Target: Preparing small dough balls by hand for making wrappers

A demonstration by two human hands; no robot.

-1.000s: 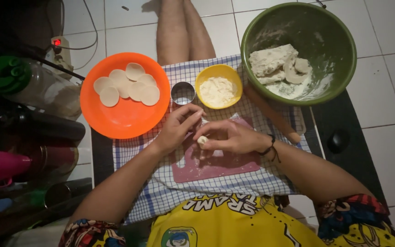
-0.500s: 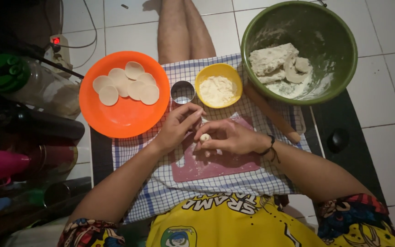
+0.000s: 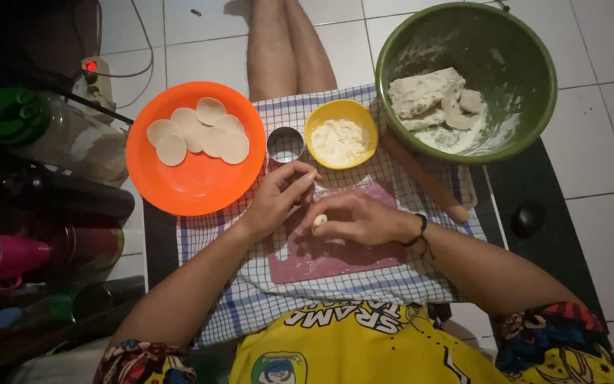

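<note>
While both hands met over pink board (image 3: 335, 256), we pinched dough (image 3: 319, 220): right hand (image 3: 360, 219) closed round it, left hand (image 3: 278, 195) fingertips steadying.

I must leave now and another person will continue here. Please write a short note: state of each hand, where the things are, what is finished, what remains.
Left hand: open, fingertips at the small pale dough piece.
Right hand: fingers curled on that dough piece, over the pink cutting mat.
Things: round orange plastic plate to the left holds several flat dough discs; round metal cutter and small yellow bowl of flour just ahead; wooden rolling pin to the right.
Done: discs cut and stacked.
Left: dough lump remains in the large green bowl.
</note>
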